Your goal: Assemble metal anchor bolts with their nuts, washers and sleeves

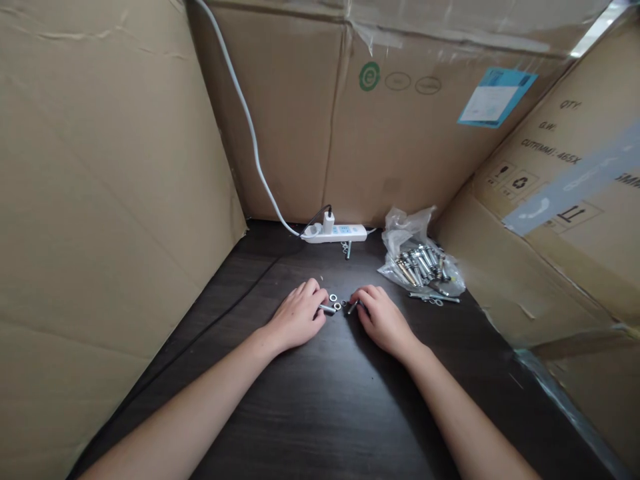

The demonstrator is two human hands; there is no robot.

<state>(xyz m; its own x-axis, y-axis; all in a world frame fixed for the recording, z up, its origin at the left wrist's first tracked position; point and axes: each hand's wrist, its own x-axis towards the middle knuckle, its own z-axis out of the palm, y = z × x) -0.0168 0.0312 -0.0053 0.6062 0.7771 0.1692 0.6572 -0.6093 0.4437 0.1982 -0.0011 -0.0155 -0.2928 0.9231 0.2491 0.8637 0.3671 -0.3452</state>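
My left hand (299, 315) rests low over the dark table, its fingers closed around a short silvery metal sleeve (328, 309) whose end sticks out to the right. Opposite it, my right hand (379, 315) has thumb and fingers pinched on a slim metal bolt (353, 308); most of it is covered by the fingers. Between both hands lie a flat washer (333, 298), another washer (337, 307) and a smaller, darker ring (344, 303).
A clear plastic bag (406, 230) of anchor bolts (423, 265) lies at right, with a loose bolt (440, 298) and washers before it. Behind stands a white power strip (345, 233), with another bolt (349, 250) near it. A black cable (235, 303) crosses left. Cardboard walls (280, 120) surround the table (310, 413).
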